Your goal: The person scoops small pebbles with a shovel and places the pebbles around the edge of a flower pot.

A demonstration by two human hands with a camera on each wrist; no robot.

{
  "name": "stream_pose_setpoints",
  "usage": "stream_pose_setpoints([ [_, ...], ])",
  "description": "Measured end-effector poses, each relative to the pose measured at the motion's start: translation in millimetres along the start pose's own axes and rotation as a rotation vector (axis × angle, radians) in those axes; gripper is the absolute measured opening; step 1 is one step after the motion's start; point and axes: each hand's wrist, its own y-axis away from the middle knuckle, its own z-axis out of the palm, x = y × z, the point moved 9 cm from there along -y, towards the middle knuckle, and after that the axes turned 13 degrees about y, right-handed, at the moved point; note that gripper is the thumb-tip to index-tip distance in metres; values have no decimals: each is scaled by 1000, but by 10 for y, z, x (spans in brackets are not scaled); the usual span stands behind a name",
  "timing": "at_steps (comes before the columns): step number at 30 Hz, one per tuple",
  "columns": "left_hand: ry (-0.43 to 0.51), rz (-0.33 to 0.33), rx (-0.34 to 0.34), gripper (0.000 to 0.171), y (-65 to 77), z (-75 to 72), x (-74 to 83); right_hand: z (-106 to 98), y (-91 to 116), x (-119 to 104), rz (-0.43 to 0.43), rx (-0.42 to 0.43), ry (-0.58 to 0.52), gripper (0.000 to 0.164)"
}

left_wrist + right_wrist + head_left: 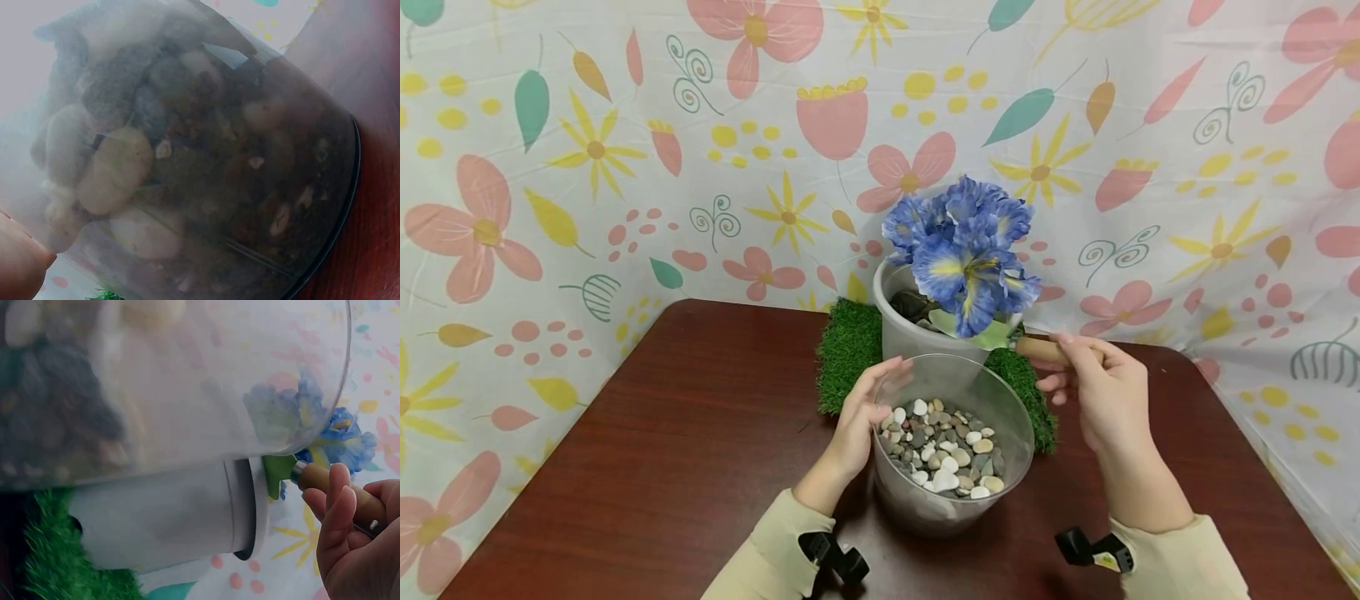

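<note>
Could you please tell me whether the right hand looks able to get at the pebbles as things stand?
Probably yes: the open top of the clear container leaves the pebbles uncovered. The right hand grips a trowel, though, so it would likely scoop with that or set it down first.

At seven o'clock in the head view, a cream left sleeve (767, 552); at four, a matching right sleeve (1183, 562). Black, blocky left wrist camera (852, 567) and right wrist camera (1077, 547), the latter showing perhaps a yellowish label.
</note>
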Motion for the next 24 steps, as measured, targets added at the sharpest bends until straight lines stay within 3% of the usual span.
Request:
stream_pose_setpoints([
  [6, -9, -6, 0, 61, 1, 3, 12, 22, 81, 109, 4, 22, -124, 17],
  [15, -11, -32, 11, 63, 16, 3, -34, 5, 181, 227, 38, 55, -186, 18],
  [24, -31, -16, 2, 60, 0, 13, 23, 28, 179, 239, 24, 39, -244, 17],
])
